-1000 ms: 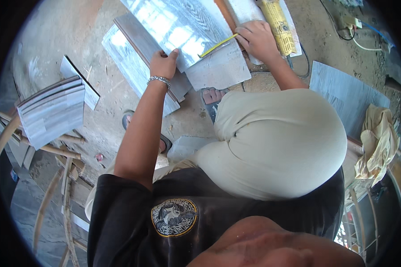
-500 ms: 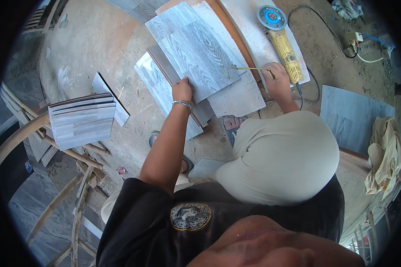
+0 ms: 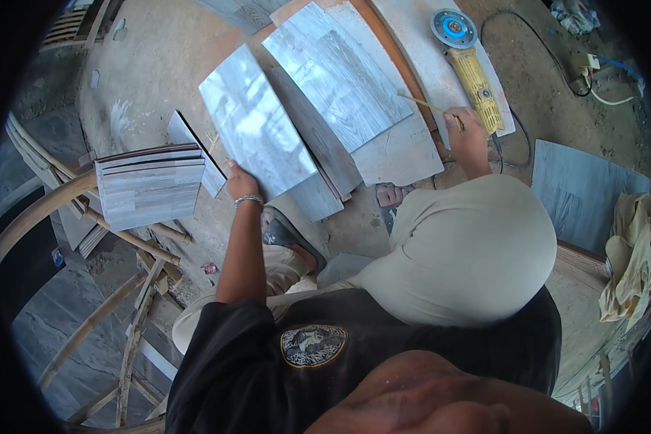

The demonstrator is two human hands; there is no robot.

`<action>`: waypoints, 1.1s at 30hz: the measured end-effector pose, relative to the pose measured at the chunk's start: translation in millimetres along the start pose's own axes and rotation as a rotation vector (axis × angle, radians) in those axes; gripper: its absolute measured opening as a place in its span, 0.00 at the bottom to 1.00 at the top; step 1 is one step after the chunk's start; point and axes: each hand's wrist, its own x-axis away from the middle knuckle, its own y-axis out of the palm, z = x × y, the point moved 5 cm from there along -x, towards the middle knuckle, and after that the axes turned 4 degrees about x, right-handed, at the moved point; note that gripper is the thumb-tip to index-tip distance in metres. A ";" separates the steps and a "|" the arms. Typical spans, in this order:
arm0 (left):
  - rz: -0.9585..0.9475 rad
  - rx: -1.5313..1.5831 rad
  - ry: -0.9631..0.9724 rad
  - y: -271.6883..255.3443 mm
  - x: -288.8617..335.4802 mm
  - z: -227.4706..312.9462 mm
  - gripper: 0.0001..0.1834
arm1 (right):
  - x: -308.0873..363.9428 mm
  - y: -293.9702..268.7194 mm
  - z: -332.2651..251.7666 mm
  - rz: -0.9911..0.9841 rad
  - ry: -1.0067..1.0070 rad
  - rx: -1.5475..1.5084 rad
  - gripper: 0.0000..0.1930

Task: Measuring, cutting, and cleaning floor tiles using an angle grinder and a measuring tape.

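Observation:
My left hand (image 3: 244,182) grips the lower left corner of a grey wood-grain tile (image 3: 257,119), tilted up so that light glares off its face. Beneath and beside it are more tiles, among them one showing a duller brownish face (image 3: 318,137). Another wood-grain tile (image 3: 340,76) lies flat to the right, on top of a pale slab (image 3: 398,155). Closed fingers of my right hand (image 3: 468,134) hold a tape measure, its case mostly hidden. Its yellow blade (image 3: 430,106) reaches left over that flat tile's right edge.
A yellow angle grinder (image 3: 477,87) with a blue-centred disc rests on a pale board beyond my right hand, its cord trailing right. Stacked tiles (image 3: 152,188) stand at left near bamboo poles (image 3: 94,329). At right, a tile (image 3: 586,195) sits near a beige cloth (image 3: 626,253).
My left hand has moved left, swinging the gripped tile up and away from the flat tile. My right hand stays near the grinder with the tape blade still out.

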 end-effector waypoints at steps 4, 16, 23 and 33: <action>0.000 -0.267 -0.092 -10.8 -35.2 -87.4 0.49 | -22.4 8.7 -5.5 -0.183 -0.125 0.272 0.06; -0.013 -0.008 -0.370 46.2 -10.5 -143.4 0.49 | -57.5 115.3 -78.9 -0.689 -0.624 0.610 0.09; -0.033 -0.085 -0.314 47.3 -25.0 -152.8 0.49 | -69.0 93.3 -61.8 -0.656 -0.561 0.569 0.11; -0.059 -0.097 -0.307 51.3 -32.2 -163.5 0.51 | -92.8 66.0 -22.4 -0.773 -0.350 0.625 0.14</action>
